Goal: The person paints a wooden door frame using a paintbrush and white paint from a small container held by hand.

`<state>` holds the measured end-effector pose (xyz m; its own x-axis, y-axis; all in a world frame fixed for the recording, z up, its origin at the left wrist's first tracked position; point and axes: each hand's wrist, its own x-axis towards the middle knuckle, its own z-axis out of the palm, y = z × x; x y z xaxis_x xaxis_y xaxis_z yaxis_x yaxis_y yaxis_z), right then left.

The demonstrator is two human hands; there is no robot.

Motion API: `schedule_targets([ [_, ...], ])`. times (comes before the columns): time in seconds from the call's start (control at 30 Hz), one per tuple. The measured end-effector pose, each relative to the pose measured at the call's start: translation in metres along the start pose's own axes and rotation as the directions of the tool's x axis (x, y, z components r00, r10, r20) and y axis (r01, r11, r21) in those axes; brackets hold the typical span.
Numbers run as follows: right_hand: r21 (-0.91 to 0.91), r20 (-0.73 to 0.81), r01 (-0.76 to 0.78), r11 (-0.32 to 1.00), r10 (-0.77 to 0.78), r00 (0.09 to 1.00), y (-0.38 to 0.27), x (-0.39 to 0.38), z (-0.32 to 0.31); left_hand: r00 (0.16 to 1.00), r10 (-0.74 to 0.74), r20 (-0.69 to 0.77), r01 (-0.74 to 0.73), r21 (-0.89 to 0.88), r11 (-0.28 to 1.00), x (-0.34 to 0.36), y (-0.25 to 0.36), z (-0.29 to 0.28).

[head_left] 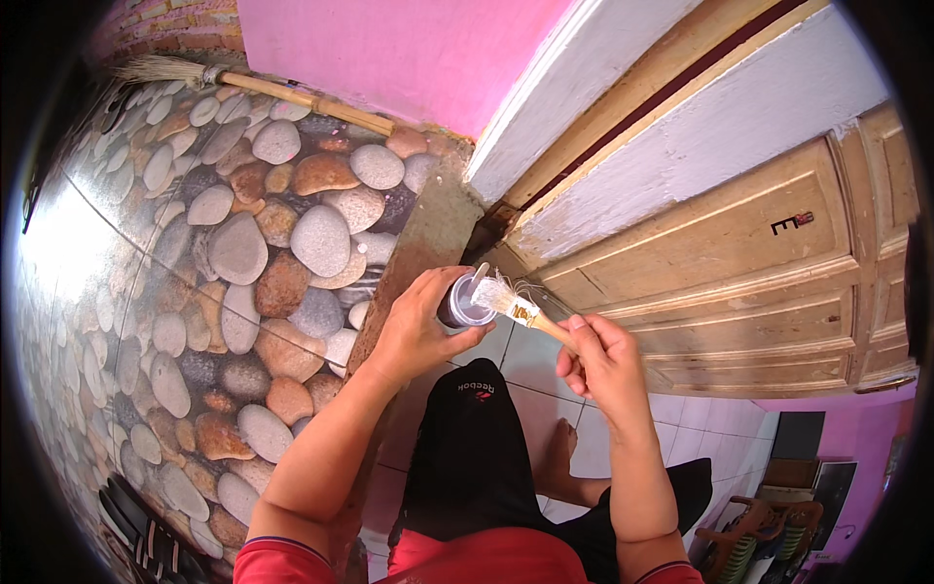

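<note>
In the middle of the view my left hand point(425, 321) is wrapped round a small paint can point(471, 300) with a pale, whitish rim. A thin stick point(479, 276) leans out over the can's edge. My right hand point(601, 358) grips the wooden handle of a paintbrush point(520, 310). The brush's bristles are coated white and are at the can's right rim; I cannot tell whether they touch it. Beyond the can stands a wooden door point(700, 243) with a band of white paint along its edge, beside a white-painted door frame point(555, 92).
A broom point(292, 94) lies along the pink wall point(389, 49). Pebble-patterned floor point(233, 311) spreads to the left, bounded by a raised concrete sill point(428, 224). Black sandals point(146, 535) sit at lower left. White tiles point(662, 428) and a wooden chair point(759, 535) are at lower right.
</note>
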<state>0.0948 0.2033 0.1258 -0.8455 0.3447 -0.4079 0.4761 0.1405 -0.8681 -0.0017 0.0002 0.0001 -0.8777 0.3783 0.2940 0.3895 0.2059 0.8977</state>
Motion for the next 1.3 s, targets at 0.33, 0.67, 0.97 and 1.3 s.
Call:
schedule_targets([
  [0.33, 0.175, 0.059, -0.128, 0.976, 0.12, 0.991, 0.016, 0.003, -0.002, 1.0, 0.015, -0.008, -0.015, -0.002, 1.0, 0.0, -0.001, 0.002],
  [0.67, 0.381, 0.082, -0.192, 0.904, 0.174, 0.981, 0.024, 0.004, -0.006, 1.0, 0.014, -0.009, -0.014, 0.007, 1.0, 0.0, 0.0, 0.001],
  [0.97, 0.371, -0.21, 0.077, 0.925, 0.002, 0.978, 0.044, 0.034, -0.022, 0.999, 0.032, -0.037, -0.031, 0.013, 0.999, 0.0, 0.001, -0.001],
  [1.3, -0.229, -0.384, 0.267, 0.936, -0.34, 0.858, 0.11, 0.089, 0.007, 0.999, 0.041, -0.025, -0.04, 0.009, 0.999, 0.002, 0.0, 0.001],
])
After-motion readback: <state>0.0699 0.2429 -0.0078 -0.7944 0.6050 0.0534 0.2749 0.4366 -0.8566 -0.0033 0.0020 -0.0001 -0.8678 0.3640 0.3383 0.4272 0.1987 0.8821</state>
